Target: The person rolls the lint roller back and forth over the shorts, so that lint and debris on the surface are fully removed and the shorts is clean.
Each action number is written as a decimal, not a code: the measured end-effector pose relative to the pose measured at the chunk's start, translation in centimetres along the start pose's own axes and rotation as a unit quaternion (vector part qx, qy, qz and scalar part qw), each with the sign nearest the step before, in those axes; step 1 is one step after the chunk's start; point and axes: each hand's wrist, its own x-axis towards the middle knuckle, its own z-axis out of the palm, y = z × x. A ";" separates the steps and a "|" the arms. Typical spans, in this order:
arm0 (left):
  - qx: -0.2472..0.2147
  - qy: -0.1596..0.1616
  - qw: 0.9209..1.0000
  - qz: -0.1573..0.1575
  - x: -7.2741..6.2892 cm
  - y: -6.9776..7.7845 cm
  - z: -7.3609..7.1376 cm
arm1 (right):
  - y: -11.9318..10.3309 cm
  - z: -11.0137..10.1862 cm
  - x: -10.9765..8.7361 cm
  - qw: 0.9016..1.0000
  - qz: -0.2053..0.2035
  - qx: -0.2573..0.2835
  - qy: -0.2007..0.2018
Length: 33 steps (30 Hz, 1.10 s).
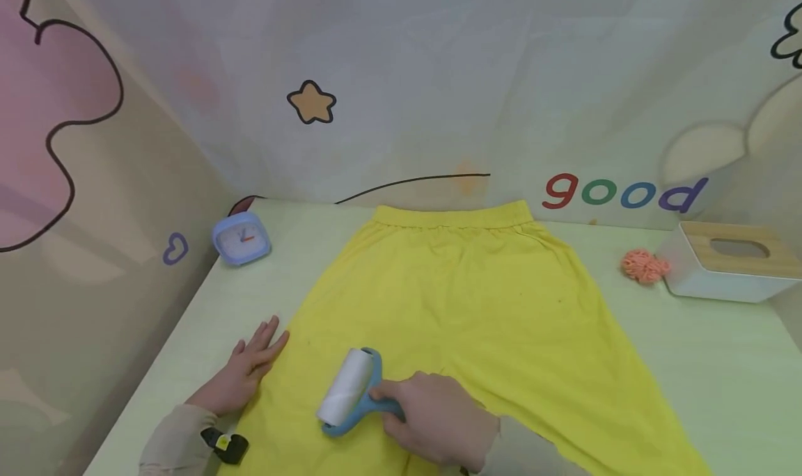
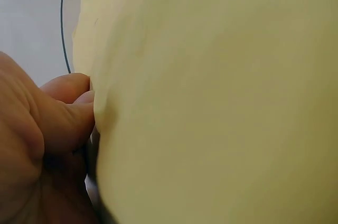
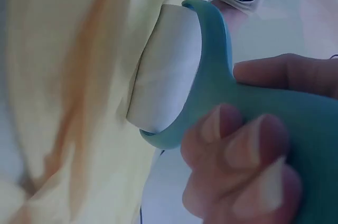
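Observation:
Yellow trousers [image 1: 501, 302] with a gathered waistband lie spread out on the table, waistband at the far side. My right hand [image 1: 441, 417] grips the blue handle of a lint roller [image 1: 347, 389], index finger stretched along it. In the right wrist view the white roll of the lint roller [image 3: 169, 68] lies against the yellow cloth, the other fingers curled round the handle. At the left edge of the trousers rests my left hand [image 1: 241, 375], its fingers extended. The left wrist view shows that hand [image 2: 58, 113] right at the cloth's edge.
A small blue clock [image 1: 241, 239] stands at the back left corner of the pale green table [image 1: 727, 371]. Back right are a tissue box [image 1: 720, 267] with a wooden lid and a pink hair scrunchie-like bundle [image 1: 642, 266]. A printed curtain [image 1: 426, 79] hangs behind.

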 end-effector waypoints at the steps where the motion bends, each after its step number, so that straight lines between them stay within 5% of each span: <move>1: 0.001 -0.001 1.000 -0.002 0.0 -0.1 0.0 | 0.2 -0.1 -0.7 1.000 0.001 0.005 0.000; 14: 0.012 -0.007 1.000 -0.012 0.4 -0.4 -0.3 | 2.7 -1.0 -8.2 0.999 0.039 0.011 0.002; 24: -0.037 0.006 0.999 0.010 0.1 -0.2 0.6 | 5.5 -3.0 -12.4 0.990 0.102 0.059 -0.080; 27: -0.030 0.005 1.000 0.008 0.1 -0.2 0.5 | 4.7 -4.2 -12.8 0.987 0.129 0.086 -0.046; 33: -0.013 -0.003 1.000 -0.007 0.2 -0.1 0.0 | 1.7 -3.5 -9.2 0.995 0.058 0.074 0.036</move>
